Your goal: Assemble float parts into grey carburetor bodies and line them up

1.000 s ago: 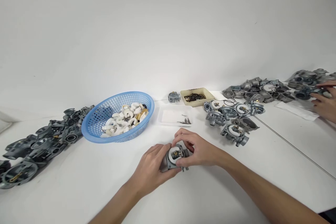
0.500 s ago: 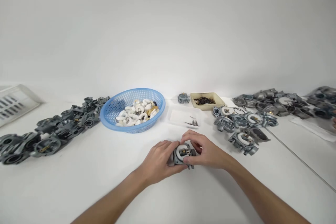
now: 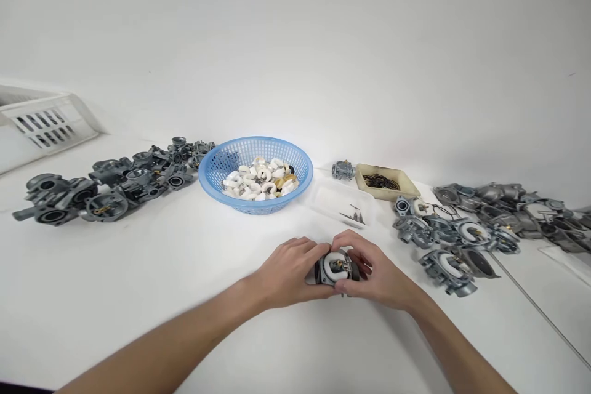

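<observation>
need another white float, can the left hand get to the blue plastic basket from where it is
Probably yes: bare table lies between the left hand and the blue plastic basket, but its grip is on the small grey metal carburetor.

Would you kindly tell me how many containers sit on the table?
4: blue basket, clear tray, beige tray, and white crate at far left, partly cut off.

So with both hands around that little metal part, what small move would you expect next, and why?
Probably pressing the white piece down into the carburetor body. The left hand steadies it on the table while the right hand has fingers curled over its top. The finished-looking ones to the right already carry white pieces like those in the blue basket.
</observation>
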A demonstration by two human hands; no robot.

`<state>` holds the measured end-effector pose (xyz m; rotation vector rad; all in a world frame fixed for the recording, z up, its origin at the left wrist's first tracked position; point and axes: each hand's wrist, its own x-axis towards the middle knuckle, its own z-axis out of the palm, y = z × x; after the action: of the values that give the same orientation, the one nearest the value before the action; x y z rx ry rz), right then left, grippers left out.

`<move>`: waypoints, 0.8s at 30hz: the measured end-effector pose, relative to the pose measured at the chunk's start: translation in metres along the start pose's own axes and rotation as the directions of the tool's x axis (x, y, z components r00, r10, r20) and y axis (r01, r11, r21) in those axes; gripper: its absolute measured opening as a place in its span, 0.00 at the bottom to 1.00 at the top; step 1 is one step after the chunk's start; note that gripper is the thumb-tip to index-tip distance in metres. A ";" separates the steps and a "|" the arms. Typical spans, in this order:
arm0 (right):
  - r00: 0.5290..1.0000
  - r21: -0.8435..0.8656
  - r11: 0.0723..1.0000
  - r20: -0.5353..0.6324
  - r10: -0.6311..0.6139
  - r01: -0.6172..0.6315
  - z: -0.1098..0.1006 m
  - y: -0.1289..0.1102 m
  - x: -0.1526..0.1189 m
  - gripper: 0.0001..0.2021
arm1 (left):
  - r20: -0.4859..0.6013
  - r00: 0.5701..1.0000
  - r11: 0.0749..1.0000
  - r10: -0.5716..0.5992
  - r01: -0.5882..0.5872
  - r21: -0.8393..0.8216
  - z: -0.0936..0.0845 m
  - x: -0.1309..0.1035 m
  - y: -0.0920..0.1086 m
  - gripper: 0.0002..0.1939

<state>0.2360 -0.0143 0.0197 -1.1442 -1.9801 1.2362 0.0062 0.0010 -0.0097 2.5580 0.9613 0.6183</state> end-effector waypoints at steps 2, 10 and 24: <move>1.000 0.020 1.000 0.006 -0.009 0.009 0.000 0.000 0.001 0.19 | -0.004 1.000 1.000 0.003 -0.003 -0.004 0.000 0.000 0.000 0.24; 0.999 0.010 0.999 -0.022 -0.038 0.038 0.000 -0.002 0.000 0.20 | 0.002 1.000 1.000 0.005 -0.005 -0.017 -0.001 0.000 0.001 0.25; 0.969 -0.263 0.951 -0.143 -0.202 0.160 -0.017 -0.018 -0.011 0.24 | 0.019 1.000 0.999 0.010 -0.009 -0.048 -0.004 0.002 -0.001 0.27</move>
<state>0.2477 -0.0199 0.0431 -1.1129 -2.0991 0.7859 0.0049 0.0038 -0.0065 2.5233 0.9169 0.6106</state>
